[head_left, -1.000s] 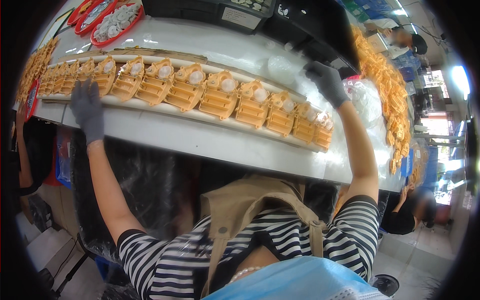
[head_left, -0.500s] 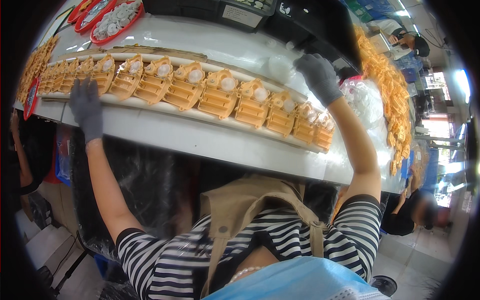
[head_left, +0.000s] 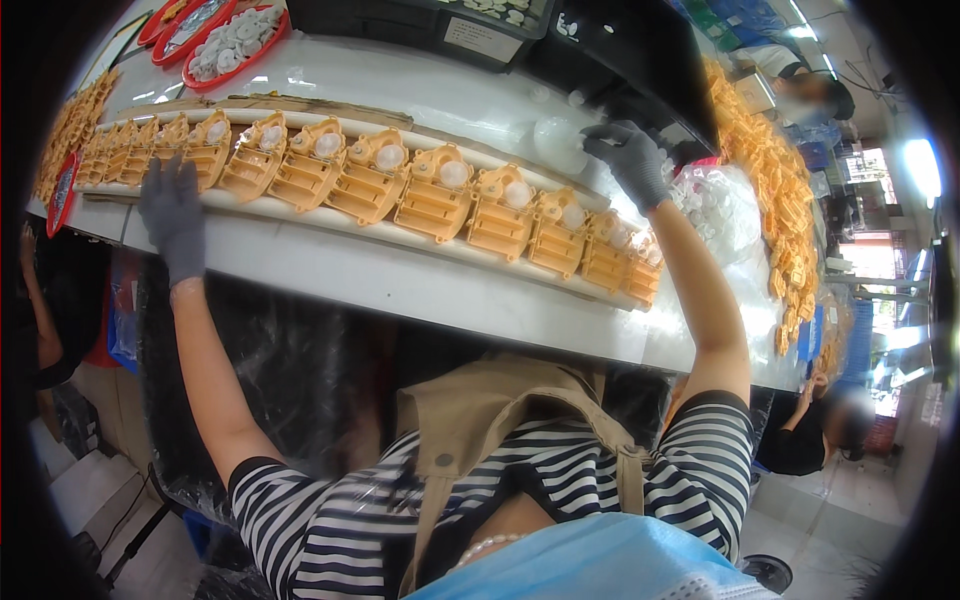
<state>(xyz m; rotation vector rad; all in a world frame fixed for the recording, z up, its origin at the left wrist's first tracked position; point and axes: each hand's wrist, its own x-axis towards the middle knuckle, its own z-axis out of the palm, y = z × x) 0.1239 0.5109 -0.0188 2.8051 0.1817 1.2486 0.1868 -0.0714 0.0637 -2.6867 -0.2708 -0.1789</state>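
Note:
A long row of yellow-orange plastic housings (head_left: 433, 205) stands side by side on a pale rail; several carry a round clear disc (head_left: 454, 173) near the top. My left hand (head_left: 172, 210), in a grey glove, lies with fingers stretched out against the near side of the row, toward its left part. Beyond the row's right part is my right hand (head_left: 632, 165), also gloved in grey. Its fingers are curled in near a cluster of small clear pieces (head_left: 560, 138) on the table; whether something sits between the fingertips is hidden.
Red baskets, one with white round parts (head_left: 236, 45), stand at the far left. A black bin (head_left: 480, 35) is at the back. Heaped yellow-orange housings (head_left: 765, 170) and a clear plastic bag (head_left: 715, 205) lie at right. Other people sit around the room.
My right hand has come slightly nearer to me, and its fingers are more curled. My left hand stays at almost the same place. The row's right end has shifted slightly.

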